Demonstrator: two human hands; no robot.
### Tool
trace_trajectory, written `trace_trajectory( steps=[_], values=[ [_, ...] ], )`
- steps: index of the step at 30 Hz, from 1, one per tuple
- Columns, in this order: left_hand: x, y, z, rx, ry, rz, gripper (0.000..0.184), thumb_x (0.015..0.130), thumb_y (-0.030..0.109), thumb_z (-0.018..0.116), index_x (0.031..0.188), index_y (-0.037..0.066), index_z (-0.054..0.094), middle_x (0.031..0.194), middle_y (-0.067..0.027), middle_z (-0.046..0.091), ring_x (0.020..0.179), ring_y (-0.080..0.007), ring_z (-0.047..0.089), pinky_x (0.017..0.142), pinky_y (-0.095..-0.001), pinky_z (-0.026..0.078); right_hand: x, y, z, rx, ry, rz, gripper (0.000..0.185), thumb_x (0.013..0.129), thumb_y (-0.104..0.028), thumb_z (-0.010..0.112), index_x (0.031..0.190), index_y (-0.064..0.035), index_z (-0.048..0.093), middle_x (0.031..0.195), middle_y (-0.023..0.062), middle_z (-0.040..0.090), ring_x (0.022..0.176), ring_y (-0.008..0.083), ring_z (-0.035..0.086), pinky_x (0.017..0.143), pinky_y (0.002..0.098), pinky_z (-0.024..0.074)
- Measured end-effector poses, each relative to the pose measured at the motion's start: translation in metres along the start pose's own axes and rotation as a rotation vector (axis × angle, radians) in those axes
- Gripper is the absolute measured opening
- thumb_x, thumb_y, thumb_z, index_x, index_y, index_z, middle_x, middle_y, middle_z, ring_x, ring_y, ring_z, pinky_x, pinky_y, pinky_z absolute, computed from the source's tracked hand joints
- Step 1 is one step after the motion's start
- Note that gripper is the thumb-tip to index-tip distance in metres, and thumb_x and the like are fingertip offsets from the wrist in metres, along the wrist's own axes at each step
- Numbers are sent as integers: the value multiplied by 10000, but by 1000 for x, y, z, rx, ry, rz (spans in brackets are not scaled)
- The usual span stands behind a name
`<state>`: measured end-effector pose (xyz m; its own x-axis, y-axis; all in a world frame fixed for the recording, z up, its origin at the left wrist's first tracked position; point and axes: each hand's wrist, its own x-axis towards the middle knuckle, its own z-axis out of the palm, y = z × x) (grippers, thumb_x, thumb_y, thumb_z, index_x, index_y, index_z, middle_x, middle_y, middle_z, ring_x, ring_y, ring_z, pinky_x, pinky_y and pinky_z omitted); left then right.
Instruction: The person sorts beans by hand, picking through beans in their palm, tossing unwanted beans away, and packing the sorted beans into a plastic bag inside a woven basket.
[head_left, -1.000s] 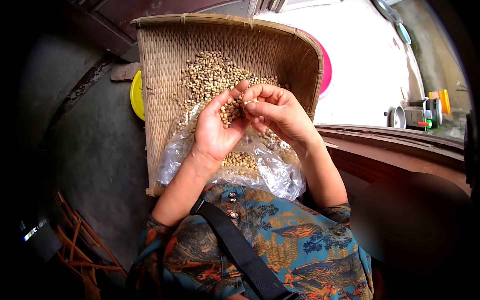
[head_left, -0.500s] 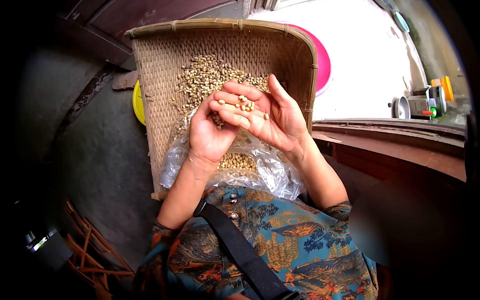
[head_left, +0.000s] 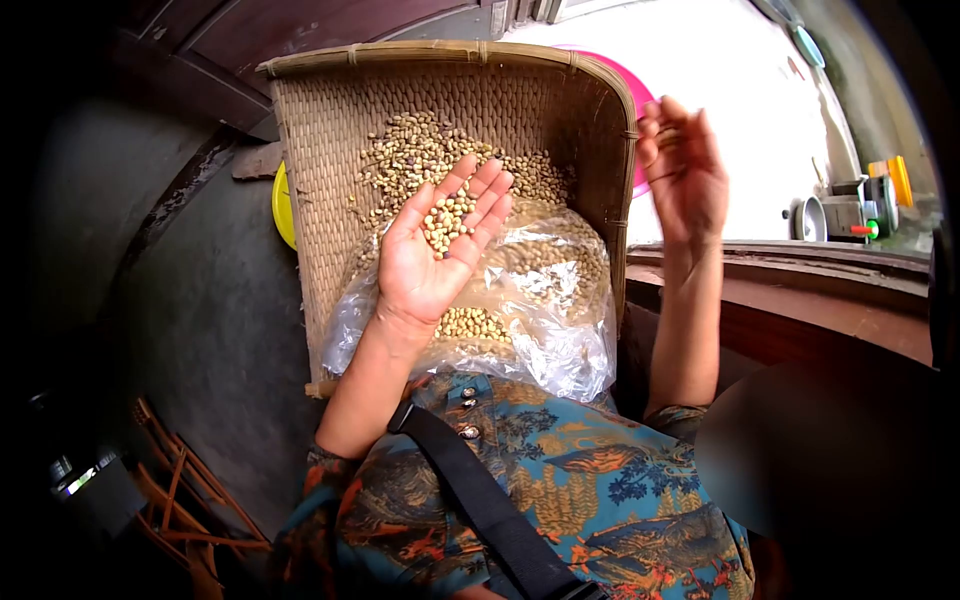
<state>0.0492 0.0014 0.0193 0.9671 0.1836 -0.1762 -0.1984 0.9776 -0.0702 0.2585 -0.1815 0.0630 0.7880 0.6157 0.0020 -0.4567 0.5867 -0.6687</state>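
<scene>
Beans [head_left: 447, 225] lie loose in your upturned left hand [head_left: 415, 275], above the woven basket [head_left: 318, 160].
They look light, hard and smooth, likely to roll: cup that palm, its fingers slightly spread, and take single beans by their sides between thumb and fingertip. Your right hand [head_left: 688, 185], by the basket's right rim, is blurred and loosely curled; whether it pinches anything, I cannot tell. The thin plastic bag [head_left: 560, 355] at the near side looks soft and slippery.

A home — panelled door [head_left: 240, 60], brown sill [head_left: 800, 298]
</scene>
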Motion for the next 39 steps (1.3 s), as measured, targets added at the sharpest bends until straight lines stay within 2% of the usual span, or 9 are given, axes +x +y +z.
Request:
trace_trajectory(
  steps=[3,5,7,11,15,24,27,30,39],
  values=[
    [-1,-2,6,5,7,-5,468,1029,231,387,1397,-59,404,1469,-263,384,1414,-381,311,1200,-494,240,30,-17,-34,-941,138,-258,343,1018,-266,508,1198,0,628,1137,173,666,1007,251,659,885,356,544],
    [0,-3,8,-1,7,-16,476,1030,237,389,1403,-57,396,1480,-261,370,1421,-379,297,1200,-493,234,24,-10,-34,-1805,280,-64,321,977,-211,574,1227,-17,625,1208,149,655,1043,261,653,934,347,518],
    [0,-1,6,-66,-53,-49,492,1038,259,378,1417,-55,378,1485,-259,364,1426,-377,290,1197,-494,236,17,0,-34,-2042,179,-700,272,905,-114,655,1168,-47,656,1113,119,687,969,258,670,822,339,543],
    [-2,-6,13,54,15,-18,514,1046,286,362,1431,-54,358,1487,-254,363,1412,-374,315,1192,-494,248,-30,26,39,-1311,-180,-453,234,807,68,697,1012,-42,682,951,75,667,811,192,651,695,295,534],
    [-1,-8,14,77,19,-20,524,1044,300,362,1433,-51,361,1479,-250,379,1388,-360,360,1174,-476,282,-54,54,63,-1269,-327,-286,168,795,48,711,935,-26,654,848,91,630,765,229,642,642,317,524],
    [-5,-8,15,111,24,-5,536,1045,321,336,1439,-41,371,1487,-240,380,1400,-343,342,1172,-446,268,-60,78,67,-1372,-308,-392,178,765,-17,751,913,-52,658,836,98,620,753,287,623,646,373,507],
    [-6,-4,15,91,5,-8,536,1046,320,331,1442,-39,368,1490,-239,379,1399,-342,345,1172,-444,266,-58,83,66,-1408,-347,-474,229,780,32,738,991,-37,680,846,80,624,706,198,605,592,281,487],
    [-7,-3,19,118,28,9,539,1048,324,321,1445,-39,367,1493,-234,379,1400,-334,348,1175,-440,262,-55,85,68,-1472,-370,-614,278,762,-58,743,1032,-81,680,829,80,601,731,265,598,624,369,493],
    [-8,-1,25,191,6,19,555,1050,337,310,1447,-48,364,1500,-216,382,1388,-309,367,1167,-423,271,-49,84,62,-1674,-404,-775,398,773,-139,743,1160,-113,656,933,90,589,791,260,553,690,376,474]
  ],
)
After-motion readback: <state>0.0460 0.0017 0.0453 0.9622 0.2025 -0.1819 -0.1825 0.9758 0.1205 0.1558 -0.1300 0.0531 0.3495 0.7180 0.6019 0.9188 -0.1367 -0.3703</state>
